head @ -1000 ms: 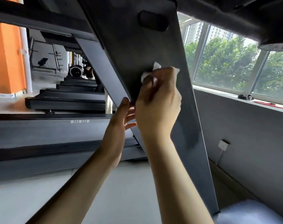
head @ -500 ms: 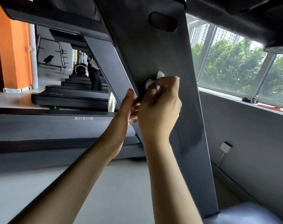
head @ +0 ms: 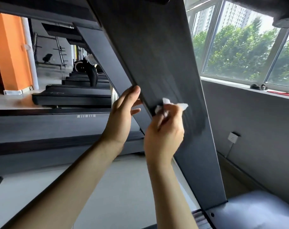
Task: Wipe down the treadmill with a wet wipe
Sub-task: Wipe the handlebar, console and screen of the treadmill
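A person's two bare arms reach up to the wide, dark, slanted upright (head: pixel 157 55) of a treadmill, seen from low down. The right hand (head: pixel 163 131) presses a small crumpled white wet wipe (head: pixel 167 105) flat against the face of the upright, near its left edge; the fingers are curled around the wipe, bunching it so only two corners poke out above the knuckles. The left hand (head: pixel 122 116) steadies the upright at its left edge, just beside the wipe, thumb lying along the edge, the other fingers loosely spread behind it and holding nothing.

A darker, damp-looking patch sits on the upright to the right of the wipe, while the stretch below the hands down to the base looks dull, probably not yet wiped.

Risks, as a judgement: the wipe is so balled up that little of it meets the surface, so streaks or missed strips are likely. It could also slip from the grip and drop to the floor beside the upright.
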Demonstrator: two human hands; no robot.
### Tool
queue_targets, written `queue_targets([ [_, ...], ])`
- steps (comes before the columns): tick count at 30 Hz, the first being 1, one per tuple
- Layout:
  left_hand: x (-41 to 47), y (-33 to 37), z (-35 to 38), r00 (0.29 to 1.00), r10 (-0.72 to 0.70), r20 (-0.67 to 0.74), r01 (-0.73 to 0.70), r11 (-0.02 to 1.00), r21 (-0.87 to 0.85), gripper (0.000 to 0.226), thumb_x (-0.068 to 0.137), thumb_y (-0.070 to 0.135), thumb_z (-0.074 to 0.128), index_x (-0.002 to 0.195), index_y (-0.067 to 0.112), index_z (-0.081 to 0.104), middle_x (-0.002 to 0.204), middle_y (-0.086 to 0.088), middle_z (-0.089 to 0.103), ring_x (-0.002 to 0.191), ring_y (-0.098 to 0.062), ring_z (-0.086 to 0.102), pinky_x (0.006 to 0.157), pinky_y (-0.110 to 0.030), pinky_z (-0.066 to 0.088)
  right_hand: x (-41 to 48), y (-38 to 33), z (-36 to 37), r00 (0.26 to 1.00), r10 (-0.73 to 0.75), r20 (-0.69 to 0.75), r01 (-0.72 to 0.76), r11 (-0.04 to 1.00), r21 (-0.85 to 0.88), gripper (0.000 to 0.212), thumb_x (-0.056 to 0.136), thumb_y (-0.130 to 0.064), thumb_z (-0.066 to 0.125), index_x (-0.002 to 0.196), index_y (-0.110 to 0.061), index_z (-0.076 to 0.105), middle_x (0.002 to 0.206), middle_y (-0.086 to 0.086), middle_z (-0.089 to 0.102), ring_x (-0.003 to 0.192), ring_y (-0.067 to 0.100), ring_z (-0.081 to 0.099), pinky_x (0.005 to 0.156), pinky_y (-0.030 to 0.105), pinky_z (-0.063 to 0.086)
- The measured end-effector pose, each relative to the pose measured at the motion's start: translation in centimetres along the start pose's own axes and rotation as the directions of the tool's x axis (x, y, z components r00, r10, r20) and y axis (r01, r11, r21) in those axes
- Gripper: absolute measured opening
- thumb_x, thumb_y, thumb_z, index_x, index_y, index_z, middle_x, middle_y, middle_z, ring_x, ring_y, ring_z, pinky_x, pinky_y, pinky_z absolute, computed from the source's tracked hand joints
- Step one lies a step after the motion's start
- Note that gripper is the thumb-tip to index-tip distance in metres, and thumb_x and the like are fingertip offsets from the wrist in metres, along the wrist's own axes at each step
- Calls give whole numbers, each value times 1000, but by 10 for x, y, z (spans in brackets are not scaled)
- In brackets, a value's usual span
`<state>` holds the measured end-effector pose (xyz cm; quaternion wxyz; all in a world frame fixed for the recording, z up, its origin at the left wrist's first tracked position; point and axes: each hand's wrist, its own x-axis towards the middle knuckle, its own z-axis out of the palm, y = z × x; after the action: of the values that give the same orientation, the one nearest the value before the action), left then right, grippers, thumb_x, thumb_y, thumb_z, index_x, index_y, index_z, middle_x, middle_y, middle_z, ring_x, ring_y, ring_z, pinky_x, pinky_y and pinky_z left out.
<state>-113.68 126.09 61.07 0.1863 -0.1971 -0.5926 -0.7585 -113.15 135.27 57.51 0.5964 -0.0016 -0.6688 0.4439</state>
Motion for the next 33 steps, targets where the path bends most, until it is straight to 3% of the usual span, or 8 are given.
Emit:
queue_targets([
  [4,-2,2,2,1000,5,-12,-6,997,-70,41,90,53,56,108,22,77,112,-3,76,110,-18,69,108,-42,48,6,-2,1,966,-247,70,247,969,12,22,93,-8,57,110,-17,69,107,-8,69,80,9,65,59,17,41],
  [7,0,0,2,995,76,-59,-77,997,-10,33,83,53,62,99,27,76,107,2,74,102,-16,68,95,-37,50,-20,79,-20,980,154,-125,-163,984,-67,21,90,-17,54,107,-13,66,113,-5,70,89,17,66,63,19,34],
  [10,-3,-12,5,985,170,-28,-168,984,56,15,91,28,60,101,27,71,102,9,69,101,-10,62,92,-31,47,-43,148,-47,713,668,-212,-690,722,-50,14,97,-14,49,108,-9,56,93,-6,63,82,31,61,68,30,34],
  [12,-9,-31,13,987,158,-23,-155,985,81,8,90,20,60,95,24,65,88,21,68,92,1,61,89,-20,48,-42,155,-52,648,725,-236,-752,658,-44,10,98,-12,47,106,-10,53,98,-4,66,82,29,60,68,32,36],
  [17,-34,-98,36,991,-12,134,-11,985,174,33,92,28,62,109,-1,63,99,0,75,99,-6,68,90,-19,49,-23,81,-25,954,283,-98,-278,959,62,4,92,-8,55,95,-11,57,94,-21,64,76,16,66,63,19,44],
  [21,-33,-106,40,993,36,111,-57,981,187,52,94,38,60,101,-13,56,92,-24,64,88,-15,56,83,-34,44,-29,119,-32,988,144,-47,-146,988,-51,19,90,-15,48,100,-6,61,100,-13,63,78,9,61,64,12,42],
  [27,-32,-117,37,997,25,73,-44,960,276,36,87,38,70,110,11,66,109,-6,75,105,-22,70,97,-39,54,-66,206,-65,437,870,-227,-885,461,65,9,101,-9,42,105,-11,50,130,13,66,87,27,61,68,24,38],
  [33,-38,-153,41,989,-93,119,62,968,242,44,87,47,68,113,12,68,105,-5,76,102,-20,72,94,-43,56,-27,111,-30,952,292,-95,-286,956,73,7,93,-4,54,92,-11,54,86,1,70,66,6,60,62,15,41],
])
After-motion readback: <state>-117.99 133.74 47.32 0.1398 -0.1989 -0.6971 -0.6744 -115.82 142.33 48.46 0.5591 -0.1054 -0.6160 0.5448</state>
